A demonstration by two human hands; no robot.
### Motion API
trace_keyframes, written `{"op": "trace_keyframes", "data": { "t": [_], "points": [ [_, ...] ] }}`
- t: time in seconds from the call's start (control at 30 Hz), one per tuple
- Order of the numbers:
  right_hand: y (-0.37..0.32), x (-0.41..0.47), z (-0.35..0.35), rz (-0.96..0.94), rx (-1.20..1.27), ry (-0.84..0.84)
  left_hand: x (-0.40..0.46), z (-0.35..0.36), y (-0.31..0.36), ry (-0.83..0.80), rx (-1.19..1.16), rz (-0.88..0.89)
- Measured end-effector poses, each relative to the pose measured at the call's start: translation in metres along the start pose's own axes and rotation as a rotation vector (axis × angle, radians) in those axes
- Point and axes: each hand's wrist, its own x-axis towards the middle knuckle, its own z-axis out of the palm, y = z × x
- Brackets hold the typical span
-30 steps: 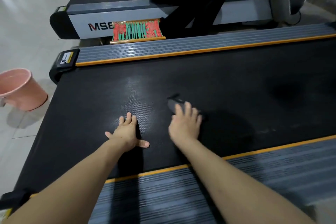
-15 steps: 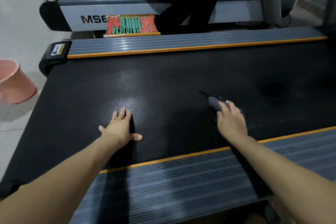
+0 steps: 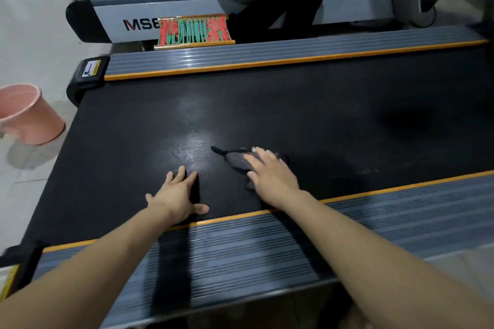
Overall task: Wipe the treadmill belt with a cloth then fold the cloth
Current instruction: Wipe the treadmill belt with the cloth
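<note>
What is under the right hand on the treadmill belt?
A dark grey cloth lies under the right hand, flat on the black belt. Its left part sticks out past the fingers; the rest is covered by the hand.

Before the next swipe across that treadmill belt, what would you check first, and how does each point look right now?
1. Cloth under the right hand: ok, straight fingers press it onto the belt.
2. Cloth spread flat: not ok, it lies bunched with a corner sticking out.
3. Left hand braced: ok, it rests flat on the belt beside the cloth, apart from it.
4. Path ahead free: ok, nothing else shows on the belt.
5. Belt clean: cannot tell, only a light sheen and faint marks show.
6. Bucket within reach: cannot tell, it stands on the floor past the belt's end.
</note>
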Motion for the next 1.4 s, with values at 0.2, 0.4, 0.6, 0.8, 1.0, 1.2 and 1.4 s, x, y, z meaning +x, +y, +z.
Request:
{"op": "trace_keyframes", "data": {
  "t": [0.2,0.4,0.6,0.8,1.0,1.2,1.4],
  "points": [
    [0.132,-0.034,-0.038,0.392,0.033,0.104,0.000,0.003,0.004,0.020,0.024,-0.001],
    [0.059,-0.012,-0.021,0.539,0.068,0.087,-0.001,0.002,0.004,0.010,0.029,0.006],
    [-0.090,-0.008,0.024,0.118,0.151,-0.010,-0.001,0.001,-0.011,0.002,0.033,0.053],
    [0.010,-0.015,-0.009,0.026,0.078,-0.002,-0.011,0.003,-0.006,-0.053,0.030,0.008],
    [0.099,-0.035,-0.036,0.325,0.115,0.051,-0.014,0.006,-0.004,-0.051,0.027,0.003],
    [0.010,-0.031,-0.010,0.196,0.098,0.008,-0.018,0.005,-0.004,-0.024,-0.020,0.018],
    [-0.062,-0.031,0.002,-0.085,0.192,-0.184,-0.039,0.013,-0.011,0.098,-0.028,-0.042]
  ]
}}
